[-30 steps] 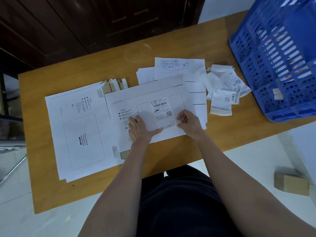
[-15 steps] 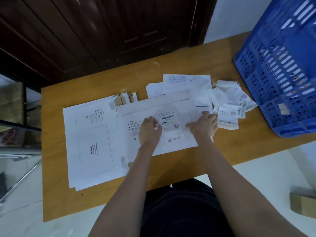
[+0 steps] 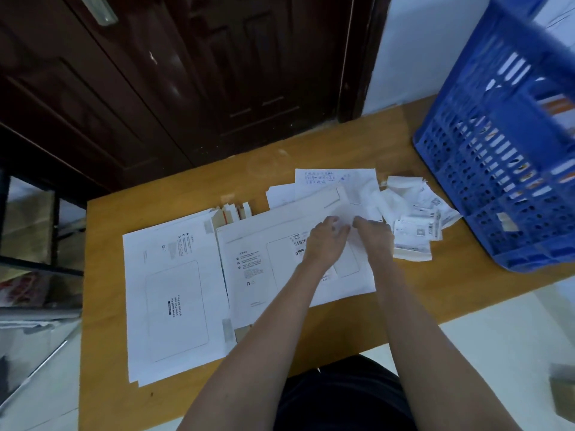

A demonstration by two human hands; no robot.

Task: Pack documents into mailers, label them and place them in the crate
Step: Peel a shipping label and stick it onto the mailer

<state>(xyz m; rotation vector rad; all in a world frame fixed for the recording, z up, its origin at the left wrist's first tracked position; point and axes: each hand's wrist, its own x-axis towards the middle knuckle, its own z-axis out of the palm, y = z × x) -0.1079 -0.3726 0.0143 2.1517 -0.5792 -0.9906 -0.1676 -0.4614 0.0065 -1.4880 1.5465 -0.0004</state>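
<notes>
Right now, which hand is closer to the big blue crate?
The right hand. It rests on the mailer on the side toward the blue crate, with loose labels between them. The left hand lies just beside it, farther from the crate.

On the table (image 3: pixel 311 331), a stack of mailers (image 3: pixel 174 293) lies at the left, and another mailer (image 3: pixel 273 262) lies just to its right, overlapping its edge. Both hands, the left hand (image 3: pixel 323 241) beside the right hand (image 3: pixel 373 237), rest on that mailer's far right part. Behind it lie loose documents (image 3: pixel 329 178); to its right, a heap of labels (image 3: pixel 417 222). The crate (image 3: pixel 510 169) stands at the table's far right.
</notes>
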